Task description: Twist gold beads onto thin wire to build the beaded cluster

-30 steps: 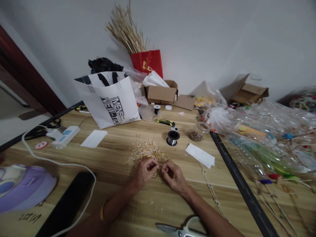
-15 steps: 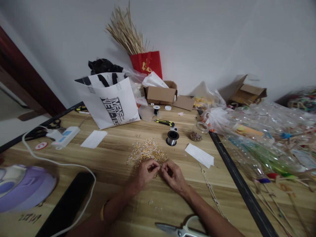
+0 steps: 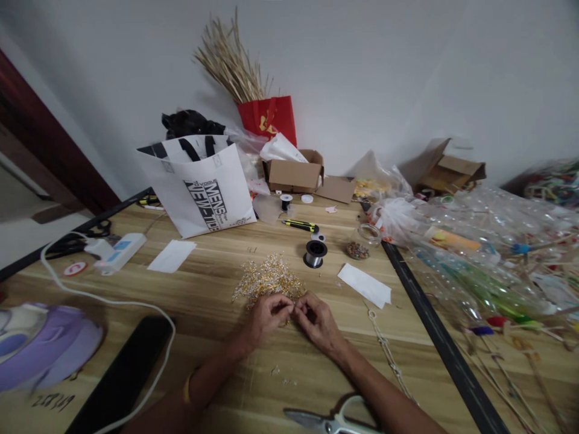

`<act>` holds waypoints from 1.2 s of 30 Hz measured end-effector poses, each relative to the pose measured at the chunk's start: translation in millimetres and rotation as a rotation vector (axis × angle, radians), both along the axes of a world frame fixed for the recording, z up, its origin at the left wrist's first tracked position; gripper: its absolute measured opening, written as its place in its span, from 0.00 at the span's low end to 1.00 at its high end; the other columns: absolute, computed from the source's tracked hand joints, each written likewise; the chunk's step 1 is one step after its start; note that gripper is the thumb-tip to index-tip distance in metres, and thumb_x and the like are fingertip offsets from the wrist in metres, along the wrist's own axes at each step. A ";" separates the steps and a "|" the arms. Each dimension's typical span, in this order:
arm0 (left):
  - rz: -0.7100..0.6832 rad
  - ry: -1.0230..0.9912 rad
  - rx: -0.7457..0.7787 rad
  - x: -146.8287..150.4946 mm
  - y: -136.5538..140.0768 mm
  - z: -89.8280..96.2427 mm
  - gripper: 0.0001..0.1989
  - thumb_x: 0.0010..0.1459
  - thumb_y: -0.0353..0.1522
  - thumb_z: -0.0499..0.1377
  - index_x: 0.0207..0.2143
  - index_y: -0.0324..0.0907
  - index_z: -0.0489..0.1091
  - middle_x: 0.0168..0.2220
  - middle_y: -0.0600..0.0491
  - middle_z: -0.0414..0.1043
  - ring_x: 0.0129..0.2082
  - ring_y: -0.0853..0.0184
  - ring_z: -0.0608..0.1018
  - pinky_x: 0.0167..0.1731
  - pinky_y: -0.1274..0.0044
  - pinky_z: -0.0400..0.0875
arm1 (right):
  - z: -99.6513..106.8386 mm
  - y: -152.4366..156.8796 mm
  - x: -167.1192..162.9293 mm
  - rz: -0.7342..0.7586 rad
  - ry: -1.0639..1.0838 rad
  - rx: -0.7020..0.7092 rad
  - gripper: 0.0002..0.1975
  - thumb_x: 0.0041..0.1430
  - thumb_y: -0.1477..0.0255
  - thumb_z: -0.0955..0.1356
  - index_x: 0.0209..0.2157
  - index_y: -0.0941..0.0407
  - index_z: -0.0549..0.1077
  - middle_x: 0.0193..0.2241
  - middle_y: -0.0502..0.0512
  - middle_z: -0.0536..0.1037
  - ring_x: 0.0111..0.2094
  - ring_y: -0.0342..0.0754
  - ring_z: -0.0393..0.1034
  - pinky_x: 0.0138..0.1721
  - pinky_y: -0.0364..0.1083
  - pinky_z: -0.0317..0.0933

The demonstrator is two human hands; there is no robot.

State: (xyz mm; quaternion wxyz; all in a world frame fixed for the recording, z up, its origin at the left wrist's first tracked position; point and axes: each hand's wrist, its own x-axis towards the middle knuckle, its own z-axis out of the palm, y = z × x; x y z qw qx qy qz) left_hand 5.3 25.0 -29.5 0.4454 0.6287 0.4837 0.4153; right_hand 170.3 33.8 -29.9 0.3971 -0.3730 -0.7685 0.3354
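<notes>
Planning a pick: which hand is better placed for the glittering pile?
Left, probably: the left hand sits directly in front of the glittering pile; the right hand lies mostly to its right.

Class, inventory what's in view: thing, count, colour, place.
glittery pieces: many, gold and clear, centre
large spool: one, black, centre
cutter: one, yellow-black, centre
jar: one, clear, centre right
papers: two, white, both sides
scissors: one, white-handled, front
knotted cord: one, beige, right
printed bags: two, white and red, back
boxes: two, brown, back
power strip: one, white, left
unidentified object: one, purple, left
plastic bags: several, clear, right
left hand: one, centre
right hand: one, centre
</notes>
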 end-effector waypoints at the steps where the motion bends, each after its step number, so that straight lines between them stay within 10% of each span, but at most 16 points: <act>1: -0.010 -0.022 -0.024 -0.1 0.0 0.6 0.08 0.50 0.33 0.57 0.26 0.37 0.71 0.24 0.52 0.72 0.25 0.69 0.73 0.27 0.80 0.66 | 0.3 0.0 -0.1 0.000 0.003 0.001 0.07 0.58 0.71 0.62 0.26 0.57 0.65 0.23 0.49 0.65 0.25 0.42 0.59 0.26 0.41 0.54; 11: -0.052 -0.251 -0.275 -2.2 -0.5 13.5 0.11 0.44 0.35 0.64 0.27 0.36 0.70 0.23 0.54 0.70 0.25 0.71 0.72 0.28 0.79 0.67 | -0.3 -0.4 0.3 0.009 0.035 -0.032 0.08 0.59 0.71 0.62 0.27 0.58 0.66 0.23 0.50 0.65 0.25 0.42 0.59 0.26 0.41 0.54; 36: -0.001 -0.194 -0.105 -1.5 1.8 4.9 0.11 0.45 0.31 0.63 0.33 0.37 0.69 0.28 0.51 0.73 0.31 0.68 0.75 0.34 0.77 0.69 | -1.6 2.3 0.0 0.006 0.074 -0.121 0.08 0.58 0.69 0.63 0.27 0.58 0.67 0.22 0.49 0.65 0.25 0.42 0.58 0.26 0.40 0.53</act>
